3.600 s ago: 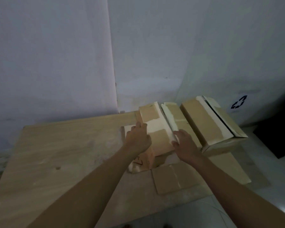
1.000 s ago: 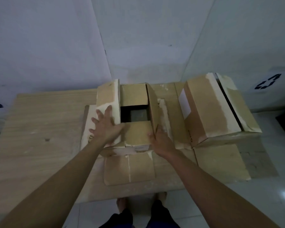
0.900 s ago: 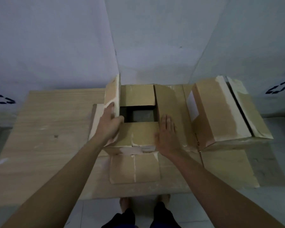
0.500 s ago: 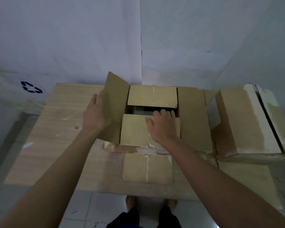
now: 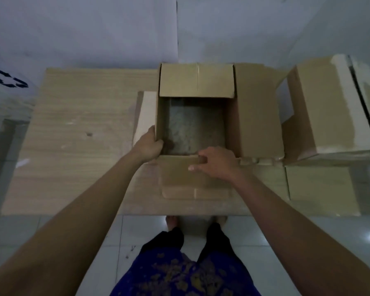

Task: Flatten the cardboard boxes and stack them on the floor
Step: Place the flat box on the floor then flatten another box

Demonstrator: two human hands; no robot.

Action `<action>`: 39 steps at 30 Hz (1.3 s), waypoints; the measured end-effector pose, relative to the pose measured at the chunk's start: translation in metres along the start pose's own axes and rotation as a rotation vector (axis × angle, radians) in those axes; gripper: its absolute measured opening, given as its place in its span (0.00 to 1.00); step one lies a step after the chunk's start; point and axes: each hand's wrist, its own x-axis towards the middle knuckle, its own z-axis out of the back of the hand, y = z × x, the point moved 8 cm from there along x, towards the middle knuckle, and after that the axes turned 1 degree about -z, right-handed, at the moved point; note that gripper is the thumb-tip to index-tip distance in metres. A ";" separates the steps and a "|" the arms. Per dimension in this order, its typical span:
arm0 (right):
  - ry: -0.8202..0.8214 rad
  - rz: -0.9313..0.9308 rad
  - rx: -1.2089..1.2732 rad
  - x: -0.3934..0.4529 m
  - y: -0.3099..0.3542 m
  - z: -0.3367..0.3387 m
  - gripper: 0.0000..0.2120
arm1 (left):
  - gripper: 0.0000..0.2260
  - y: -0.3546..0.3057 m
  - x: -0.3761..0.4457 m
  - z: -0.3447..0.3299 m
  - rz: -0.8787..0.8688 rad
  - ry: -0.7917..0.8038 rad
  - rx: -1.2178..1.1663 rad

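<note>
An open cardboard box [image 5: 254, 116] stands in the middle of a wooden board [image 5: 77, 129], all its flaps folded outward, and I look through it to a grey surface below. My left hand [image 5: 149, 144] grips the box's near left corner, fingers curled over the left wall. My right hand [image 5: 215, 163] holds the top edge of the near wall, fingers hooked inside and thumb on the near flap. A second, taped cardboard box [image 5: 331, 107] lies closed to the right.
Flat cardboard pieces [image 5: 320, 189] lie under and in front of the boxes. White walls close off the back, with a recycling mark [image 5: 8, 79] at left. Pale floor tiles [image 5: 150, 231] and my own legs are below the board's near edge.
The box's flaps have been spread fully open. My left hand dropped from the raised left flap to the near left corner. My right hand pulled the near flap down and now grips the near wall.
</note>
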 end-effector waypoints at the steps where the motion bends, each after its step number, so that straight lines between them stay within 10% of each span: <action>1: -0.089 -0.005 -0.058 0.002 -0.002 -0.003 0.18 | 0.20 0.001 0.001 -0.002 -0.005 -0.018 -0.029; 8: -0.348 0.076 0.313 -0.002 -0.012 0.028 0.29 | 0.33 -0.022 -0.004 0.030 -0.161 -0.328 0.328; 13: -0.712 0.028 0.317 0.006 -0.048 0.091 0.23 | 0.17 -0.098 -0.018 0.028 -0.583 -0.429 0.132; 18: -0.567 -0.180 0.331 0.054 -0.090 0.109 0.41 | 0.29 -0.116 0.029 -0.031 -0.434 -0.037 0.331; 26: -0.588 0.024 0.360 0.070 -0.094 0.109 0.36 | 0.35 -0.189 0.054 0.008 -0.584 -0.479 0.618; 39: -0.415 -0.122 0.777 0.081 -0.128 0.074 0.34 | 0.31 -0.207 0.152 -0.015 -0.224 -0.161 0.479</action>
